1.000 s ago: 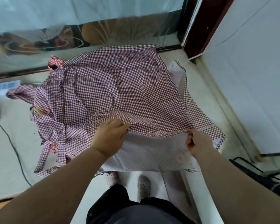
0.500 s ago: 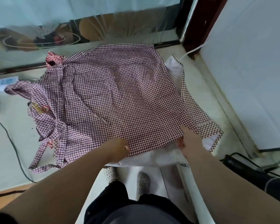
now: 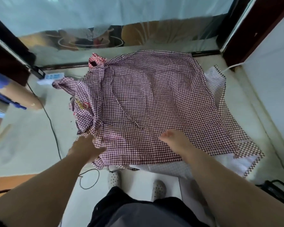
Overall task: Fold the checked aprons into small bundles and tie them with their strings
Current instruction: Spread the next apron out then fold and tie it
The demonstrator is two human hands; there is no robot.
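The checked apron [image 3: 154, 99] lies spread on the pale surface [image 3: 31, 141], with both hands at its near hem. The right hand [image 3: 175, 141] rests flat on the cloth with loose fingers, grasping nothing. To its left, the left hand [image 3: 87, 148] meets the bunched corner; blur hides whether its fingers pinch the cloth. Right of the right hand, a second apron [image 3: 236, 164] shows pale from beneath. A black cable [image 3: 52, 126] runs left of the left hand.

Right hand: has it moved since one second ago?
Yes. The right hand moved left, away from the table's right side, and now lies flat on the checked apron.
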